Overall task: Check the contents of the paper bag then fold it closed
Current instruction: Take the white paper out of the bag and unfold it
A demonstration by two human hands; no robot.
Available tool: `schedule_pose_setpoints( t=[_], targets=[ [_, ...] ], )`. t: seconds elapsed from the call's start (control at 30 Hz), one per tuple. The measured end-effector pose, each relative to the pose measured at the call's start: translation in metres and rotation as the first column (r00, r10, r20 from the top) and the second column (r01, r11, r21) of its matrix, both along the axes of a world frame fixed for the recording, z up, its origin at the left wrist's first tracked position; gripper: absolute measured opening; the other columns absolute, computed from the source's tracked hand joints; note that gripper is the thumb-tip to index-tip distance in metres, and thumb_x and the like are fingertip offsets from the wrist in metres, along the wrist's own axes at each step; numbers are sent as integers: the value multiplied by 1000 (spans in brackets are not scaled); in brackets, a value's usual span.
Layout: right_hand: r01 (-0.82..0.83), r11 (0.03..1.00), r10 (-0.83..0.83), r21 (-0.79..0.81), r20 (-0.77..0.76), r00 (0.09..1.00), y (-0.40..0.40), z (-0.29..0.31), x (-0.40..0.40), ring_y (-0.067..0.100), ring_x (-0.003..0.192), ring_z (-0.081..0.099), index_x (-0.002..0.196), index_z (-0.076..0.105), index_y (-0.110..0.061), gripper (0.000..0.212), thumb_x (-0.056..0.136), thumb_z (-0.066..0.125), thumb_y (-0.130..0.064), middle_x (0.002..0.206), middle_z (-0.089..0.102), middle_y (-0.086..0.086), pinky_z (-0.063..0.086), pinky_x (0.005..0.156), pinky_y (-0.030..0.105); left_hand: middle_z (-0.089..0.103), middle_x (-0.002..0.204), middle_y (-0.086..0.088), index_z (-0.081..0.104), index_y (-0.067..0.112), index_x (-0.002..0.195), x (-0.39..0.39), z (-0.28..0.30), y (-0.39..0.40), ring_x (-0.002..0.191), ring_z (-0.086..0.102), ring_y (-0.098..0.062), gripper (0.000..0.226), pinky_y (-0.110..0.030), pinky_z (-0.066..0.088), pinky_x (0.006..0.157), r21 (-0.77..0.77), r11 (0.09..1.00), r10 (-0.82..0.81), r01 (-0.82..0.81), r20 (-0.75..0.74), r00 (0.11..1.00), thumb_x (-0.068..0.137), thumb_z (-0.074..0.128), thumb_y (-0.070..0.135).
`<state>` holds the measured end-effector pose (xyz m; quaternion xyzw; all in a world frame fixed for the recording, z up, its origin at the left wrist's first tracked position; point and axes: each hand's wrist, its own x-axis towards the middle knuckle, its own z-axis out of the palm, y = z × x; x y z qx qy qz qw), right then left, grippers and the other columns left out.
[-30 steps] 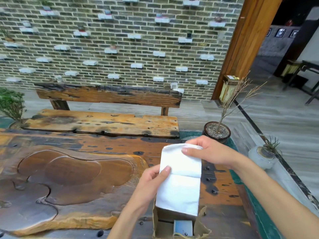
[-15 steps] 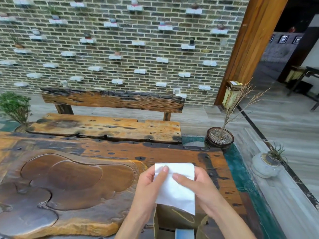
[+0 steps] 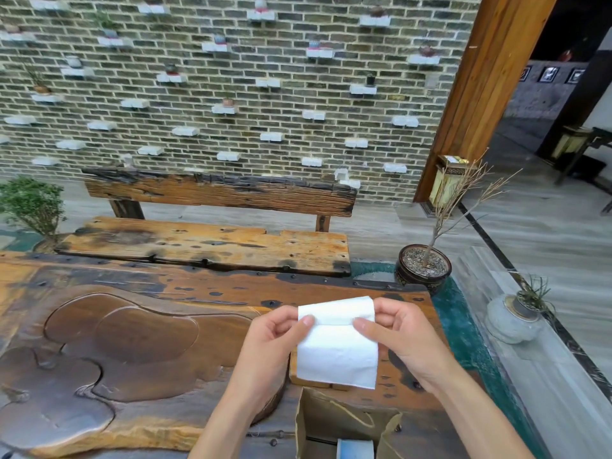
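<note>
Paper bag (image 3: 344, 422) stood open directly below hands, toward body; folded white tissue (image 3: 336, 346) pinched between left hand (image 3: 275, 339) and right hand (image 3: 397, 336), equally near.

left hand (image 3: 271, 342), right hand (image 3: 400, 336), both raised, fingers pinched

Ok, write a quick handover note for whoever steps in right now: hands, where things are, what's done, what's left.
Left hand: pinching the left top edge of the white tissue.
Right hand: pinching its right top edge; the top strip is folded over.
Tissue is held in the air above the table, just beyond the paper bag.
Bag stands open at the near table edge, with a pale box visible inside.
Done: bag opened, tissue out.
Left: probably return the tissue, then fold the bag closed.
</note>
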<state>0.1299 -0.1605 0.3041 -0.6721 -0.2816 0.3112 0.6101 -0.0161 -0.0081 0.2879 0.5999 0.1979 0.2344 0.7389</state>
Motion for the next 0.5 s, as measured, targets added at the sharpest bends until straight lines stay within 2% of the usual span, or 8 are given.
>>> schedule_pose_setpoints(
  t=[0.07, 0.13, 0.23, 0.4, 0.5],
  targets=[
    [-20, 1000, 20, -15, 41, 999, -4, 3, 4, 29, 82, 71, 103, 74, -12, 16, 87, 71, -13, 97, 79, 9, 43, 65, 36, 70, 74, -14, 70, -5, 91, 0, 0, 2, 70, 58, -17, 14, -25, 45, 68, -4, 1000, 10, -10, -6, 1000, 89, 65, 8],
    [-48, 999, 49, -22, 57, 997, -8, 5, 7, 23, 80, 67, 101, 75, -13, 14, 88, 69, -13, 98, 79, 9, 44, 62, 32, 69, 68, -13, 73, -1, 91, 0, 0, 5, 66, 57, -13, 14, -25, 47, 68, 3, 1000, 2, -2, -34, 999, 88, 66, 11],
    [-62, 998, 63, -15, 33, 997, -13, 4, 10, 24, 89, 70, 106, 74, -11, 18, 90, 66, -10, 103, 78, 10, 46, 68, 37, 70, 91, -31, 76, 11, 95, -2, -1, 9, 80, 61, -25, 19, -40, 52, 83, 44, 998, -34, 38, -83, 996, 85, 69, 25],
    [-76, 997, 75, 22, 41, 996, -16, 2, 11, 34, 105, 69, 115, 70, -8, 25, 92, 62, -4, 111, 76, 10, 50, 81, 49, 77, 100, -14, 75, 14, 99, -5, -1, 10, 94, 68, -34, 18, -48, 51, 90, 17, 999, -50, 52, -87, 995, 94, 59, 11],
    [-73, 997, 69, 41, 83, 994, -17, 2, 11, 30, 96, 70, 114, 70, -9, 26, 92, 61, -1, 108, 77, 9, 50, 75, 44, 77, 98, -13, 75, 10, 98, -5, 2, 8, 89, 68, -28, 22, -46, 52, 87, -2, 999, -46, 46, -66, 997, 95, 54, 4]
  ],
)
